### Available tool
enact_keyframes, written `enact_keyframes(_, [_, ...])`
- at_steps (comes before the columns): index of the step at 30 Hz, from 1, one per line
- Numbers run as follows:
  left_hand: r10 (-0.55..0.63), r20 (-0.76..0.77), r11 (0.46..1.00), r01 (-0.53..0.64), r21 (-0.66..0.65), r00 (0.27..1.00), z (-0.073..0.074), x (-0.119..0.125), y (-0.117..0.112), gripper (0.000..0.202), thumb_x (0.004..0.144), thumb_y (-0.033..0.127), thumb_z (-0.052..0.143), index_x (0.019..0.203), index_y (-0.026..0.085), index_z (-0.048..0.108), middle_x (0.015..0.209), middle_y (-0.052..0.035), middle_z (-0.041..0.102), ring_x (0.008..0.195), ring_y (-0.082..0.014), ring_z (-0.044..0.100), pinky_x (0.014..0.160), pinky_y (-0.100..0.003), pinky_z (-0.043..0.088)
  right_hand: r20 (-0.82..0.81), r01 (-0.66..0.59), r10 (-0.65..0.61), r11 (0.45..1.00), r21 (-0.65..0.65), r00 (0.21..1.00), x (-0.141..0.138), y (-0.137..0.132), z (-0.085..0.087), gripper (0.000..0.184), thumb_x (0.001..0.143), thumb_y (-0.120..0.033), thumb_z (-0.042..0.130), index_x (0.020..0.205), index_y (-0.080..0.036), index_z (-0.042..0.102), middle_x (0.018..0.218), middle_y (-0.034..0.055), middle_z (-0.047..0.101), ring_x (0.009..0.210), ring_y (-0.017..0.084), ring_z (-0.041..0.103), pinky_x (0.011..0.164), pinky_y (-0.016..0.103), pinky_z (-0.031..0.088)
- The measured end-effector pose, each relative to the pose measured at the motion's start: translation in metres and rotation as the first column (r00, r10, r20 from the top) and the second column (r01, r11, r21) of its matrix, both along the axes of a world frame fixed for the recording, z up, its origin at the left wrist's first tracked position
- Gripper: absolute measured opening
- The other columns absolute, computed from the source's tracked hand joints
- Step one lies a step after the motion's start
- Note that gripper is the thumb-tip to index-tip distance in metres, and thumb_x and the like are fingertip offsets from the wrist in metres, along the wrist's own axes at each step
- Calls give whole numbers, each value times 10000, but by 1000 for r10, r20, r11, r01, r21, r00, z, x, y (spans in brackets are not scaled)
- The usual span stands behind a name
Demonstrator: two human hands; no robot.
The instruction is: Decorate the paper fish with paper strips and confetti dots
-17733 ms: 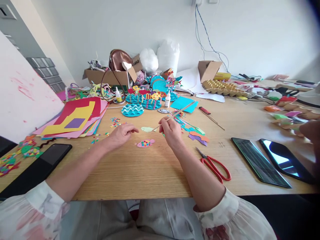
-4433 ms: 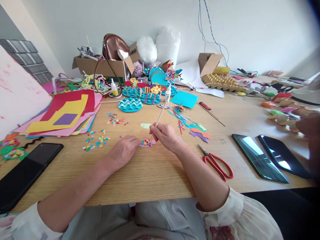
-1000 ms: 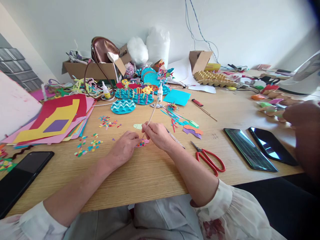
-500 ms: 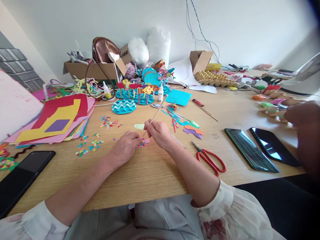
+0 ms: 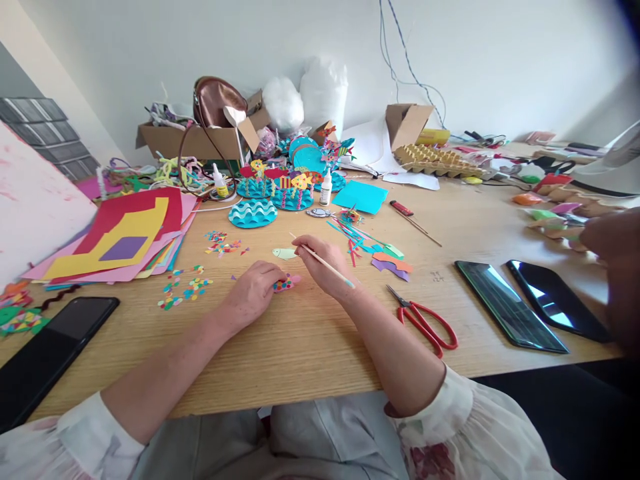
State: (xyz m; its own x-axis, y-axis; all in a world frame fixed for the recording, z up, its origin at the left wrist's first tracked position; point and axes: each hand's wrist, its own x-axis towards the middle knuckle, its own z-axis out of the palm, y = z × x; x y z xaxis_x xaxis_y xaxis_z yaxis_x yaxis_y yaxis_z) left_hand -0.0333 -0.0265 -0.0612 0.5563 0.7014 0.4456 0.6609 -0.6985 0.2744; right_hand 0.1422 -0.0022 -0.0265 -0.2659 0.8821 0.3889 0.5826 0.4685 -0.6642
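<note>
My right hand (image 5: 320, 262) pinches a thin pale stick (image 5: 327, 268); it lies slanted across the hand, and its thicker, bluish end points toward the wrist. To the left, my left hand (image 5: 256, 288) has its fingers closed at the edge of a small pink paper fish (image 5: 284, 284) covered in coloured dots. The fingers hide part of the fish. Just beyond it lies a pale green paper fish (image 5: 284, 253). Loose coloured paper dots (image 5: 193, 288) and small paper snippets (image 5: 223, 247) are scattered left of my hands.
Red-handled scissors (image 5: 427, 323) and two dark phones (image 5: 510, 305) lie to the right; another phone (image 5: 60, 353) is at left. Farther back stand glue bottles (image 5: 325, 189), blue wavy discs (image 5: 253, 213) and paper strips (image 5: 357, 233). Coloured sheets (image 5: 120, 233) are stacked left.
The stick has swung from upright over the pink fish to lying back across my right hand. My left hand stays at the fish. The whole view has shifted slightly.
</note>
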Motion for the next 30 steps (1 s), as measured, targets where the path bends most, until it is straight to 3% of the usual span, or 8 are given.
enact_keyframes(3, [-9,-8,999,9,34,1000,0,-1,1,274,763,-12,409,875,140,607,863,-64,626,861,-178,545,785,-328,461,-55,-41,37,997,-66,998,0,3,-4,259,818,-130,403,968,-160,611,841,41,661,756,119,595,705,238,431])
enact_keyframes(7, [-12,-27,998,14,53,1000,-1,-3,2,151,818,99,469,862,147,606,847,-61,625,843,-182,540,759,-323,460,-267,-102,47,975,-197,963,0,5,-6,284,822,-145,378,978,-138,615,851,56,651,759,109,600,674,227,453])
enact_keyframes(10, [2,-31,998,0,61,1000,0,-3,2,115,828,134,483,827,148,597,824,-56,620,824,-182,535,742,-318,453,-401,-146,16,944,-295,916,0,4,-2,253,805,-152,405,940,-141,618,839,46,643,758,103,605,630,203,458])
enact_keyframes(14, [27,-49,999,-25,40,998,2,-1,0,100,831,126,473,784,147,559,771,-41,598,781,-176,519,708,-304,439,-436,-179,-32,882,-436,900,-1,3,0,231,763,-120,455,958,-152,574,832,21,601,634,74,598,498,161,439])
enact_keyframes(19, [27,-33,998,-25,60,999,6,-2,-1,114,836,121,452,795,151,554,799,-37,586,797,-169,516,725,-298,432,-246,-97,-39,849,-519,969,0,6,-8,470,748,-67,393,1197,-206,395,799,-12,600,451,40,527,364,137,346])
enact_keyframes(23, [172,9,983,-173,60,985,12,-12,5,168,811,84,441,835,145,596,849,-54,597,845,-174,536,796,-313,427,133,51,18,868,-494,991,5,14,-20,216,782,-173,398,898,-156,578,634,-1,611,431,51,497,389,148,337])
enact_keyframes(27, [327,-127,916,-347,-200,936,21,-24,7,149,780,130,479,815,159,621,855,-47,619,818,-177,565,757,-300,440,252,80,47,878,-472,967,9,14,-24,156,735,-227,483,746,-153,621,532,0,586,424,77,488,411,179,329])
enact_keyframes(30, [302,-220,865,-363,-346,928,26,-27,2,157,770,239,529,866,156,620,881,-55,617,826,-184,571,736,-292,444,316,65,89,893,-445,945,7,6,-15,122,668,-261,588,721,-162,637,593,8,616,499,95,521,443,189,327])
